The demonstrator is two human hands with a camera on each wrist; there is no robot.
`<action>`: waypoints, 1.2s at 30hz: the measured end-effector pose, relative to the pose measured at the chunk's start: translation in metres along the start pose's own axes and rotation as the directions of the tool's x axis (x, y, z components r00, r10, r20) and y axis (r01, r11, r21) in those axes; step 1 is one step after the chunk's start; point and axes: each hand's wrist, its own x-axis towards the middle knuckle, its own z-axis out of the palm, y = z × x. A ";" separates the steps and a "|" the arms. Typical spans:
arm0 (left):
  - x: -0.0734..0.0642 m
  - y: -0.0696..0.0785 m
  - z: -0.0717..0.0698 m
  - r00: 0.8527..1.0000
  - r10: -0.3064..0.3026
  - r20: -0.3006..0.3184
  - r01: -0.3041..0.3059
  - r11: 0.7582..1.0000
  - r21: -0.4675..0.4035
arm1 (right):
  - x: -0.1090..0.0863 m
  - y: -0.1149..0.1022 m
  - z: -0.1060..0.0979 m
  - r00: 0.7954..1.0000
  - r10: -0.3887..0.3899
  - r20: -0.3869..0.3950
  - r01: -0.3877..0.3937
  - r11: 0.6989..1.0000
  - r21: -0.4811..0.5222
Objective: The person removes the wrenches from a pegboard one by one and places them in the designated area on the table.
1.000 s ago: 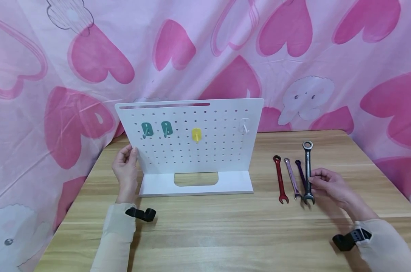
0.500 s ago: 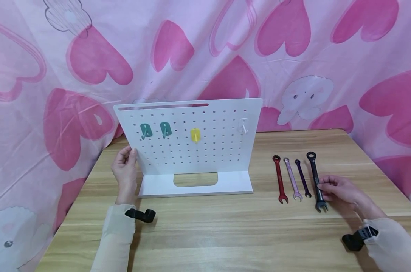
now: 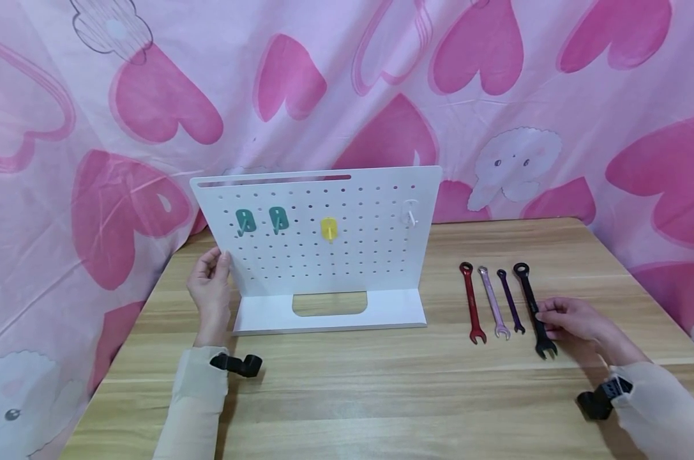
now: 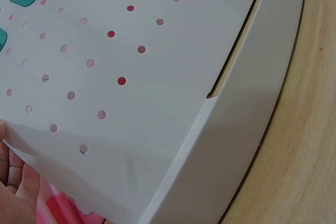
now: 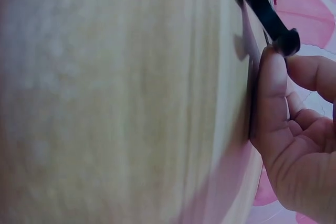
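Note:
A white pegboard (image 3: 324, 255) stands upright on its base at the middle of the table. My left hand (image 3: 210, 281) pinches its left edge between thumb and fingers; in the left wrist view those fingers (image 4: 16, 184) show at the lower left corner. My right hand (image 3: 573, 322) pinches the shaft of a large black combination wrench (image 3: 532, 303), its open end toward me. In the right wrist view, thumb and forefinger meet at the dark wrench (image 5: 273, 22). Left of it lie a small purple wrench (image 3: 511, 303), a lilac one (image 3: 494, 303) and a red one (image 3: 471, 303), roughly parallel.
On the pegboard hang two green hooks (image 3: 246, 220), a yellow hook (image 3: 329, 229) and a clear one (image 3: 410, 213). The wooden table (image 3: 347, 390) spreads in front. A pink heart-print cloth (image 3: 381, 76) hangs behind its back edge.
My right hand has moved a little right and toward me, lowering the black wrench from beside the purple one to a spot further right. My left hand has stayed on the pegboard.

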 end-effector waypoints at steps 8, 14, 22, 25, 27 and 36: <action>0.000 -0.001 0.000 1.000 0.016 0.005 -0.016 1.000 -0.003 | 0.000 -0.002 0.002 1.000 0.006 -0.010 -0.006 1.000 -0.020; -0.001 -0.001 0.000 1.000 0.028 0.011 -0.028 1.000 0.013 | 0.000 -0.004 0.001 0.999 0.031 -0.027 -0.032 0.998 -0.053; 0.000 -0.002 0.001 1.000 0.026 0.003 -0.026 1.000 0.000 | 0.002 -0.005 0.006 0.994 -0.041 -0.098 0.019 0.975 -0.221; -0.001 -0.001 0.000 1.000 0.024 0.006 -0.024 1.000 -0.002 | 0.002 -0.007 0.008 0.990 -0.069 -0.125 0.035 0.966 -0.256; -0.001 -0.001 0.000 1.000 0.027 0.008 -0.027 1.000 0.005 | 0.002 -0.008 0.010 0.988 -0.070 -0.140 0.031 0.964 -0.264; 0.000 -0.002 0.000 1.000 0.028 0.000 -0.028 1.000 -0.004 | 0.003 -0.016 0.013 0.982 -0.081 -0.173 0.008 0.922 -0.388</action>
